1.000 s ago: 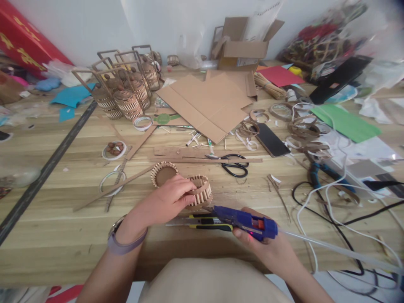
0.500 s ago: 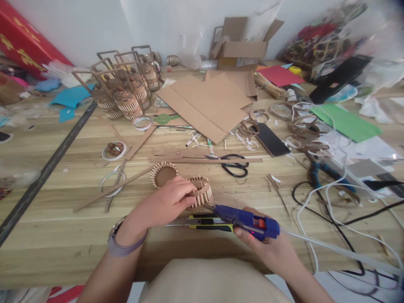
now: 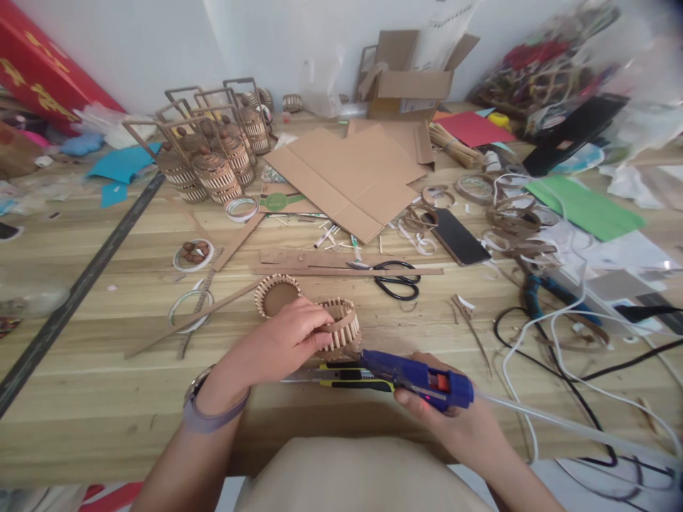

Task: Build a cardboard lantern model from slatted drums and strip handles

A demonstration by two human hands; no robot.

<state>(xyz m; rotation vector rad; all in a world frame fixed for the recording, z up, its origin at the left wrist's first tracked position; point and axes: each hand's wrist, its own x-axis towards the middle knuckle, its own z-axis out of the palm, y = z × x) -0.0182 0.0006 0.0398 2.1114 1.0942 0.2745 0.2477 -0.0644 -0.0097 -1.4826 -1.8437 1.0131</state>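
Observation:
My left hand (image 3: pixel 285 343) is closed around a small ring-shaped basket (image 3: pixel 341 323) made of cardboard slats, holding it on the wooden table (image 3: pixel 107 398). My right hand (image 3: pixel 453 423) grips a blue glue gun (image 3: pixel 419 377), whose nozzle points left at the lower right side of the basket. A yellow and black utility knife (image 3: pixel 349 375) lies on the table just under the gun. A second, round slatted piece (image 3: pixel 274 293) sits right behind my left hand.
Black scissors (image 3: pixel 398 279) and long cardboard strips (image 3: pixel 346 270) lie behind the basket. Finished slat baskets with handles (image 3: pixel 213 160) stand at the back left, flat cardboard (image 3: pixel 346 174) and a box (image 3: pixel 410 78) at the back. A phone (image 3: pixel 459 236), cardboard rings and cables (image 3: pixel 560 341) crowd the right side.
Hardly anything has moved. The glue gun's nozzle has crept slightly closer to the basket, and my left hand keeps its hold.

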